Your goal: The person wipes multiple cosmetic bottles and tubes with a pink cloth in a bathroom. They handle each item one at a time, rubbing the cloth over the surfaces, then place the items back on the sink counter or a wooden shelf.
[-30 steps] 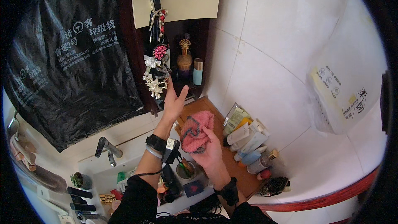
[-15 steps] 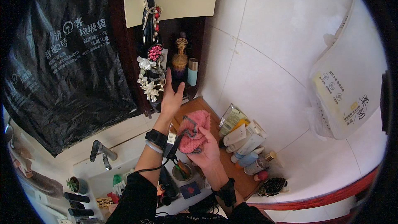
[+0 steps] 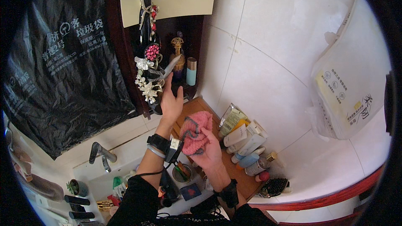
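My left hand (image 3: 171, 105) reaches into the dark shelf box (image 3: 206, 37). Its thumb stands apart, while the index fingertip meets a pale, slender tube-like item (image 3: 172, 64), which leans to the right; the other fingers are mostly hidden, and the item appears pinched among them. A gold-topped perfume bottle (image 3: 179, 62) stands behind that item, and a light-blue bottle (image 3: 191, 75) stands to its right. Ornate hair clips (image 3: 149, 92) hang just left of the hand. Lower down, my right hand (image 3: 209, 152) is closed round a crumpled pink and grey cloth (image 3: 197, 127).
Tubes and bottles (image 3: 247, 142) crowd the brown ledge (image 3: 201, 105) along the tiled wall. A black hairbrush (image 3: 274, 187) lies nearby. At left are a faucet (image 3: 100, 154) and a hanging black plastic bag (image 3: 75, 75). A tissue pack (image 3: 347, 83) hangs at right.
The pale item beside my left fingers has come out from behind the clips and tipped to the right. My right hand keeps the cloth in nearly the same place.
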### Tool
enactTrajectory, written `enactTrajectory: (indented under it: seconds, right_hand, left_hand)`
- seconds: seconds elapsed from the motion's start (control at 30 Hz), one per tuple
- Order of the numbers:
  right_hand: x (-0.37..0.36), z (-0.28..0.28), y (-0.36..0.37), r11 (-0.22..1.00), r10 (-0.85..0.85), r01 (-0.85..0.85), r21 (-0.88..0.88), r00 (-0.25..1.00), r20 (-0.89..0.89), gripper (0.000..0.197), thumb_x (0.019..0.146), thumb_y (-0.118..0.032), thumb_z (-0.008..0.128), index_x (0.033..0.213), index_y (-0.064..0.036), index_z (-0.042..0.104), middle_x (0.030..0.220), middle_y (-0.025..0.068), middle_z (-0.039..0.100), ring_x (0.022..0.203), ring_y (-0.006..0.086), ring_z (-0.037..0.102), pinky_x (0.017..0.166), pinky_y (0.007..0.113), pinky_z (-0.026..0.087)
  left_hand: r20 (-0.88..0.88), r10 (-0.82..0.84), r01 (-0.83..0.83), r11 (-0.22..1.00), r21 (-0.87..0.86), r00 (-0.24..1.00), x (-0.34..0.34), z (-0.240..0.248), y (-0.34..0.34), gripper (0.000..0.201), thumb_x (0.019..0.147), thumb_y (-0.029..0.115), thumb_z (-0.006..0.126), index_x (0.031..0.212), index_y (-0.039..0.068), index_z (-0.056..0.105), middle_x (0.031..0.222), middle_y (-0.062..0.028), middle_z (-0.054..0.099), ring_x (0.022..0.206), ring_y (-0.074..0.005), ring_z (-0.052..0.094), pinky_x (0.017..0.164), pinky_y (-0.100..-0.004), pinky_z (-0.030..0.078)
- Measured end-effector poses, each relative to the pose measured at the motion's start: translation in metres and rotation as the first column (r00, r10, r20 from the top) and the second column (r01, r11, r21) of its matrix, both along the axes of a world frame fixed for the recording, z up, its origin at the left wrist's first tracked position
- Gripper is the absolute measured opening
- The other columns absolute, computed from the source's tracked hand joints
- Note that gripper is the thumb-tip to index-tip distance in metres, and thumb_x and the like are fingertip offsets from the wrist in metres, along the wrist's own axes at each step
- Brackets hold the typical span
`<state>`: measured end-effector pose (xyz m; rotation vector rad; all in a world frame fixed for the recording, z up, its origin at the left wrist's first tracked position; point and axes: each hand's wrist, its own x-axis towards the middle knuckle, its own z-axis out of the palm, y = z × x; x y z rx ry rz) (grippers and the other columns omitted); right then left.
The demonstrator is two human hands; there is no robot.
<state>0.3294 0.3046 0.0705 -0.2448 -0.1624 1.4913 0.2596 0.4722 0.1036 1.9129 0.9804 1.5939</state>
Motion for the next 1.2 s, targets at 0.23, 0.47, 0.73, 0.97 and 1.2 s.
enactTrajectory:
  seconds: [0.23, 0.47, 0.73, 0.97, 1.2]
  right_hand:
    - [0.003, 0.003, -0.005, 0.998, 0.054, -0.053, -0.044, 0.998, 0.014, 0.033, 0.092, -0.022, 0.053, 0.121, -0.0068, 0.052, 0.117, 0.0098, 0.060, 0.108, 0.0262, 0.057, 0.099, 0.045, 0.042]
    - [0.003, 0.016, -0.016, 0.991, -0.020, 0.030, -0.134, 0.997, 0.076, 0.034, 0.092, -0.023, 0.053, 0.124, -0.0100, 0.051, 0.120, 0.0073, 0.059, 0.110, 0.0256, 0.056, 0.099, 0.044, 0.042]
    - [-0.003, 0.027, -0.050, 0.999, -0.049, 0.048, 0.013, 0.994, 0.095, 0.039, 0.095, -0.029, 0.049, 0.129, -0.0104, 0.047, 0.124, 0.0068, 0.057, 0.110, 0.0230, 0.055, 0.097, 0.042, 0.044]
    - [-0.034, 0.027, -0.080, 0.999, 0.042, -0.044, 0.005, 0.980, 0.196, 0.044, 0.096, -0.043, 0.046, 0.123, -0.0096, 0.051, 0.112, 0.0048, 0.060, 0.098, 0.0193, 0.058, 0.085, 0.037, 0.049]
    - [-0.079, 0.004, -0.097, 0.992, -0.108, 0.026, 0.126, 0.704, 0.702, 0.041, 0.085, -0.011, 0.066, 0.122, -0.0052, 0.050, 0.114, 0.0038, 0.051, 0.100, 0.0141, 0.054, 0.082, 0.025, 0.047]
  left_hand:
    - [-0.110, 0.128, -0.096, 0.961, 0.258, 0.986, -0.005, 0.006, -0.023, 0.046, 0.078, 0.005, 0.064, 0.123, -0.002, 0.053, 0.136, -0.0248, 0.038, 0.123, -0.0429, 0.040, 0.104, -0.0442, 0.034]
    - [-0.028, -0.035, 0.040, 0.982, 0.186, 0.999, -0.020, 0.021, -0.077, 0.046, 0.079, 0.003, 0.064, 0.124, 0.003, 0.055, 0.131, -0.0186, 0.041, 0.120, -0.0353, 0.043, 0.103, -0.0395, 0.034]
    - [0.294, -0.329, 0.361, 0.930, -0.063, 0.898, -0.079, 0.024, -0.151, 0.054, 0.085, -0.007, 0.055, 0.137, 0.008, 0.047, 0.127, -0.0069, 0.045, 0.110, -0.0125, 0.049, 0.083, -0.0244, 0.046]
    - [0.481, -0.165, 0.382, 0.835, -0.396, 0.861, -0.126, -0.010, -0.245, 0.066, 0.081, -0.004, 0.059, 0.142, 0.003, 0.036, 0.121, -0.0067, 0.056, 0.096, -0.0116, 0.056, 0.074, -0.0258, 0.049]
    - [0.390, 0.045, 0.187, 0.824, -0.535, 0.920, -0.154, -0.041, -0.317, 0.061, 0.077, -0.003, 0.066, 0.134, 0.000, 0.045, 0.120, -0.0072, 0.056, 0.106, -0.0143, 0.055, 0.092, -0.0276, 0.044]
